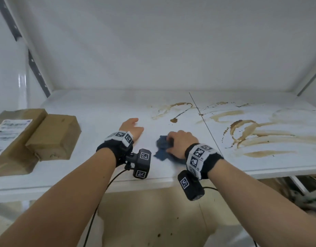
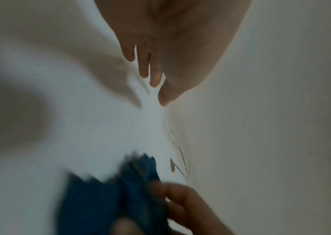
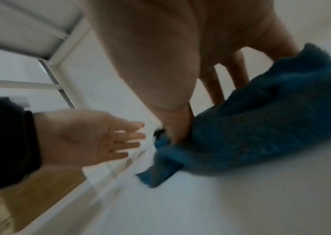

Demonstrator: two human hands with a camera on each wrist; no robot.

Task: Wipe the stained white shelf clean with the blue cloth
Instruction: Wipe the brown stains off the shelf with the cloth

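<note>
Nearest the camera, two bare forearms reach in over the front edge of the white shelf (image 1: 103, 104), each wrist wrapped in a black band with a small camera hanging below it. The right hand (image 1: 182, 142) lies on top of the blue cloth (image 1: 162, 148), fingers curled over and into the crumpled fabric, gripping it against the shelf surface; in the right wrist view the fingers (image 3: 214, 85) sink into the bunched cloth (image 3: 261, 124), and a loose corner trails out toward the front edge. Just beside it, apart from the cloth, the left hand (image 1: 131, 129) rests flat on the shelf with its fingers straight and spread, holding nothing; the left wrist view shows those fingers (image 2: 143, 63) extended along the white surface.

Beyond and right of the cloth, brown stains (image 1: 251, 132) streak the shelf in loops and long smears, with a smaller looped trail and blot (image 1: 174, 120) just past the right hand. A thin dark seam (image 1: 205, 123) crosses the shelf between the two stained patches.

At the left end of the shelf, well apart from the hands, sit two cardboard boxes (image 1: 54, 138), the farther one bearing a printed label (image 1: 9, 131). The white back wall (image 1: 153, 50) closes the rear.
</note>
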